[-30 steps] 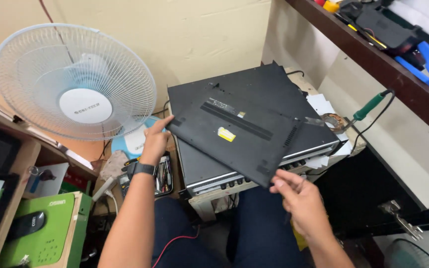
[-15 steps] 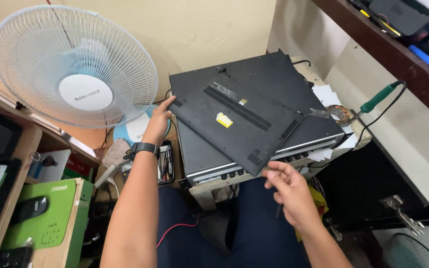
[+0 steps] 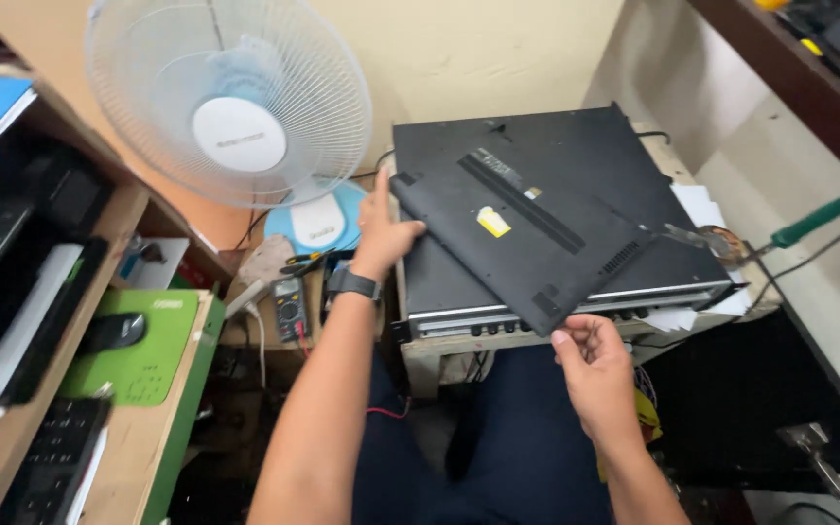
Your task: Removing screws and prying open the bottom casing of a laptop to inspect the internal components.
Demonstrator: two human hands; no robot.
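Head view showed the left hand [image 3: 381, 233] and right hand [image 3: 590, 360] both closed on the flat black plastic laptop base cover [image 3: 527, 233], its small yellow rectangular label [image 3: 493, 222] near the middle.

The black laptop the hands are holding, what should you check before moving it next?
1. Left hand grips the black laptop at its far left corner: ok.
2. Right hand at the near edge: ok, fingertips only.
3. Laptop flat on the black box under it: not ok, it is tilted.
4. Soldering iron clear of the laptop: ok.
5. Screws all out: cannot tell.
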